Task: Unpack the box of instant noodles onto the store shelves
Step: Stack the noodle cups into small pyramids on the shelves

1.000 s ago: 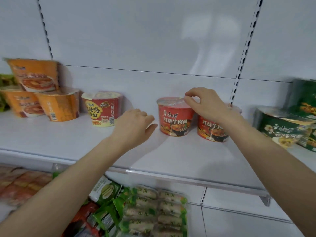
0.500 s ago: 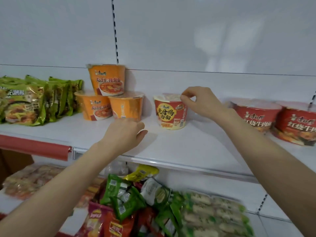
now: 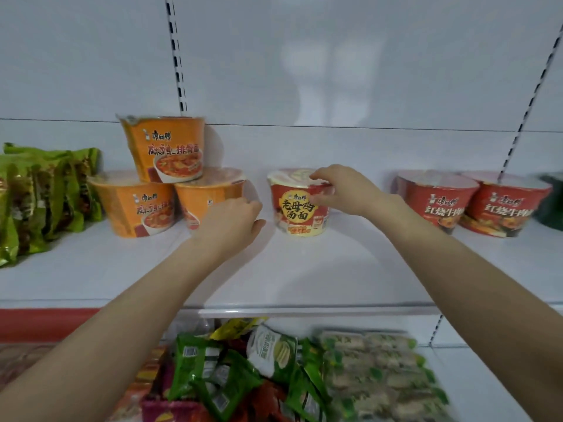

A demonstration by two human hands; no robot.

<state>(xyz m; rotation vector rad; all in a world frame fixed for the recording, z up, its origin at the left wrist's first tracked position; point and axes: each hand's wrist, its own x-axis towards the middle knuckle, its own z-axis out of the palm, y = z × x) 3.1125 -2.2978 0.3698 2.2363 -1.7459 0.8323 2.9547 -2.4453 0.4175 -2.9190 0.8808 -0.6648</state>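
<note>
A red and yellow noodle bowl point(image 3: 294, 213) stands upright in the middle of the white shelf point(image 3: 320, 269). My right hand point(image 3: 344, 190) grips its right rim, fingers curled over the lid edge. My left hand point(image 3: 231, 220) hovers just left of the bowl with loosely curled fingers, holding nothing, in front of the right-hand bowl of three orange noodle bowls point(image 3: 164, 153). One orange bowl is stacked on the other two. Two red beef noodle bowls point(image 3: 438, 199) stand to the right.
Green noodle packets point(image 3: 39, 196) lean at the shelf's left end. A dark green item point(image 3: 553, 202) shows at the right edge. Below, the lower shelf holds mixed snack bags point(image 3: 274, 373). A red price strip point(image 3: 45, 324) runs along the left shelf front.
The view swung left, from the red beef bowls to the red and yellow bowl. My right hand left the beef bowls and now grips this bowl's rim; my left hand came up beside it.
</note>
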